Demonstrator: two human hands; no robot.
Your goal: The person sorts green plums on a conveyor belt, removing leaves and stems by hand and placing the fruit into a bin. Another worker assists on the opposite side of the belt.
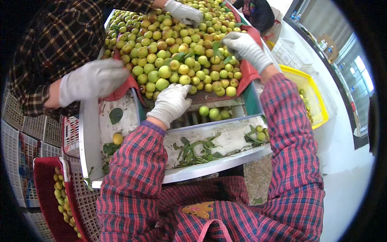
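Small round green and reddish fruits (164, 72), possibly jujubes, are heaped on the sorting table, with red cloth (251, 71) along both sides of the heap. My left hand (170, 103), in a white knit glove, rests at the heap's near edge with its fingertips against the fruits; whether it grips one is hidden. My right hand (243, 48), gloved alike, is over the heap's right side, fingers bent down, near a green leaf (216, 50); its fingertips are partly hidden. Below the heap, several green fruits (214, 113) lie in an opening.
A co-worker's gloved hands (93, 79) reach in from the left and top. Plucked leaves (196, 152) lie in the table's front trough (232, 133). A yellow crate (317, 90) stands at right. At lower left, a red-lined basket (45, 184) holds fruits, beside plastic crates (87, 199).
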